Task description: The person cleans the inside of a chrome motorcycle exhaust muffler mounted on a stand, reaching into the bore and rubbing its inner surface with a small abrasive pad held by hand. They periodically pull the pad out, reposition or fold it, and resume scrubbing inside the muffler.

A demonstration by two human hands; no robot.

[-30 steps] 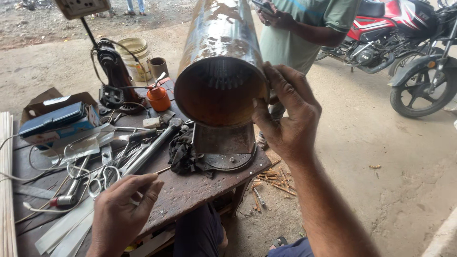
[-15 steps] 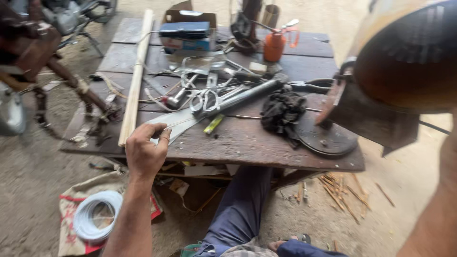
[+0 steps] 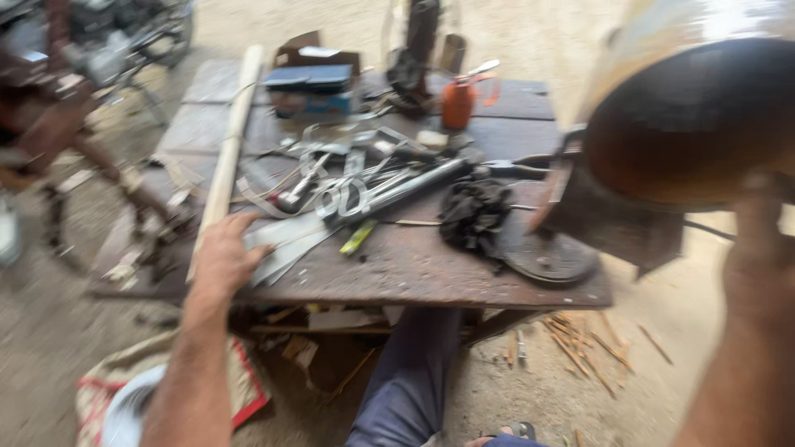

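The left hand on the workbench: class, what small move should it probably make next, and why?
Probably close the fingers on the metal strips. The left hand already lies flat on them at the bench's near edge, while the right hand is occupied steadying the metal cylinder, so only the left is free.

Table (image 3: 431,277) — rusty, matt metal top; scissors (image 3: 348,197) — shiny steel; pipe (image 3: 704,108) — dull sheet metal; rag (image 3: 474,213) — black cloth.
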